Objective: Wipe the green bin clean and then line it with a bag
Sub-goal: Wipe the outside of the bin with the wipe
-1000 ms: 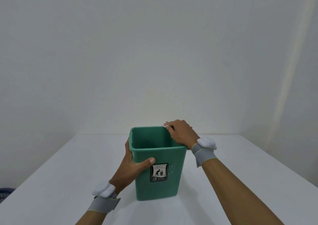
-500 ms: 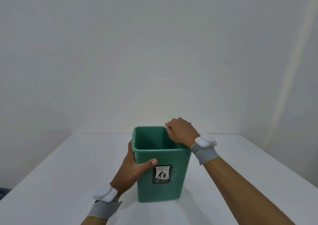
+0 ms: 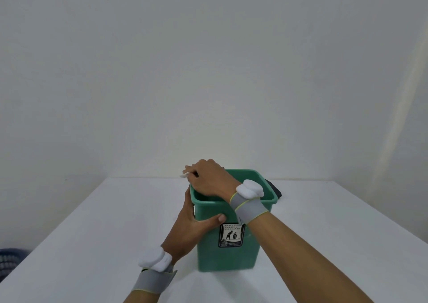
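- Nearest me I see the white tabletop [image 3: 97, 244], matte and plain, running away to a straight far edge; at its low left corner a dark blue ribbed thing [image 3: 9, 261] sits below the edge, too blurred for me to name
- On each wrist I see a grey band with a white device on it
- My left hand [image 3: 192, 228] grips the green bin [image 3: 227, 254] at its near left corner, thumb curled across the front wall, fingers round the left side
- The bin stands upright near the middle of the tabletop; a black-and-white sticker [image 3: 231, 235] sits on its front wall
- My right hand [image 3: 208, 180] reaches across the opening to the far left rim, fingers curled round a white cloth [image 3: 185, 175] that peeks out by the fingertips
- Just behind the bin's right side a dark object [image 3: 274, 190] lies on the tabletop, mostly hidden
- Beyond that, a bare pale wall [image 3: 208, 71]; a lighter streak slants down its right side
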The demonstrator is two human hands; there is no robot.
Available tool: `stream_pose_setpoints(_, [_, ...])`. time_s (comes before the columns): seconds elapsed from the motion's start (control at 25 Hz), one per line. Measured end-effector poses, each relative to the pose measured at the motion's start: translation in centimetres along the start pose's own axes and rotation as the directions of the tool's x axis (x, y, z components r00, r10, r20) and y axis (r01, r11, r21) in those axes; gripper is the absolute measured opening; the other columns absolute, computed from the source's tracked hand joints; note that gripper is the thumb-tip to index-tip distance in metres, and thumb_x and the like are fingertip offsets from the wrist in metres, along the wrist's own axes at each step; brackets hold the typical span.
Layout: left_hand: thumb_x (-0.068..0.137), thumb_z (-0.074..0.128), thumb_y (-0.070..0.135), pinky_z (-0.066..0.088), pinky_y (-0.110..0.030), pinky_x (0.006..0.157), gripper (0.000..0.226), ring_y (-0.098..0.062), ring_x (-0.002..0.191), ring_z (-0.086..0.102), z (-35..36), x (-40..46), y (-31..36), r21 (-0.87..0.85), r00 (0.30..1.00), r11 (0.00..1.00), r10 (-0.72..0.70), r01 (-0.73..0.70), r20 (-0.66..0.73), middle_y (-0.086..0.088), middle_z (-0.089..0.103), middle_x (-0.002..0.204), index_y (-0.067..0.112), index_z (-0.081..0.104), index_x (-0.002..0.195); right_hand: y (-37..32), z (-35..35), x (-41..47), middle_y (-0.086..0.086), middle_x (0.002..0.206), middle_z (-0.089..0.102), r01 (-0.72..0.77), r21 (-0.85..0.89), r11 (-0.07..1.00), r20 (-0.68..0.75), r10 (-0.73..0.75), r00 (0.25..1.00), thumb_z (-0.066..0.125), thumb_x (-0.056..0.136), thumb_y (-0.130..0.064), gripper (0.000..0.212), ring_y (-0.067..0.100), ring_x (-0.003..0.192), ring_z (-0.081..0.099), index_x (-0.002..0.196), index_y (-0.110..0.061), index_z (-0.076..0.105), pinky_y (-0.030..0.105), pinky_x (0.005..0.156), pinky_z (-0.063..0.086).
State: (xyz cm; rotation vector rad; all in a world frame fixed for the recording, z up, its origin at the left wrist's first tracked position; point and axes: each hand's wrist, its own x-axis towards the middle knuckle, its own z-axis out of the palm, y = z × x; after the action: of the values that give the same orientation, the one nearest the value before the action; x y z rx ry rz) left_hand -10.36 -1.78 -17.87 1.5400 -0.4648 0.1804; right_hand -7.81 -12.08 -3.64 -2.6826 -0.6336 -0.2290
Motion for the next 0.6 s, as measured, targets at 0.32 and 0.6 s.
stream_pose_setpoints(0.32, [0.077, 0.096, 0.045, 0.065, -0.038, 0.088, 0.102, -0.020, 0.118, 0.074, 0.3, -0.1, -0.4, -0.031, 1.000, 1.000, 0.000, 0.000, -0.007, 0.007, 0.071, 0.134, 0.048, 0.032, 0.155, 2.6, -1.5, -0.8, 0.008, 0.121, 0.071, -0.043, -0.181, 0.983, -0.118, 0.021, 0.993, 0.042, 0.106, -0.031, 0.033, 0.033, 0.112, 0.061, 0.109, -0.020, 0.074, 0.041, 0.092, 0.051])
stream_pose_setpoints(0.6, [0.079, 0.095, 0.045, 0.066, -0.035, 0.084, 0.093, -0.018, 0.115, 0.075, 0.4, -0.4, -0.3, -0.032, 1.000, 0.999, 0.002, -0.002, -0.005, 0.010, 0.071, 0.133, 0.049, 0.036, 0.151, 7.3, -4.2, -3.7, 0.008, 0.097, 0.063, -0.190, -0.308, 0.932, -0.155, 0.148, 0.977, 0.039, 0.105, -0.030, 0.029, 0.035, 0.094, 0.063, 0.087, -0.019, 0.060, 0.035, 0.073, 0.044])
